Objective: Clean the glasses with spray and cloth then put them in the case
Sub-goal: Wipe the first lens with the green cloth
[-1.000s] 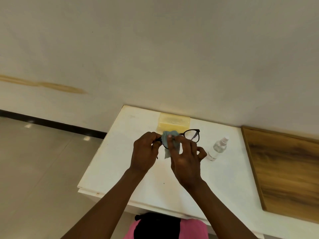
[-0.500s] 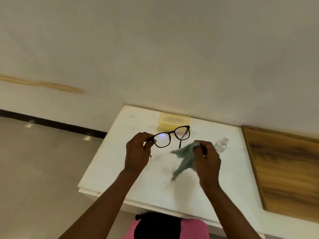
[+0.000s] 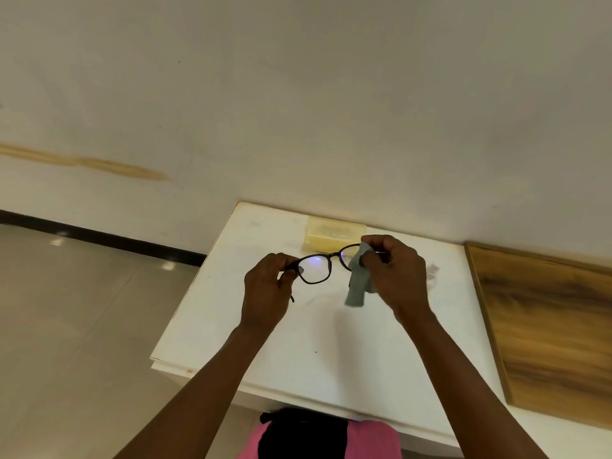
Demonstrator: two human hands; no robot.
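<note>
Holding the black-framed glasses [image 3: 323, 265] up over the white desk [image 3: 298, 342], left hand [image 3: 266, 289] at 9 o'clock of the frame with fingers curled and pinching its left end, right hand [image 3: 395, 276] at 3 o'clock pinching the grey-green cloth [image 3: 358, 279] over the right lens. Cloth hanging down from the fingers, its lower end loose. Yellowish case [image 3: 336, 234] lying at 12 o'clock, at the desk's far edge by the wall; spray bottle [image 3: 432, 273] at 3 o'clock, mostly hidden behind the right hand.
</note>
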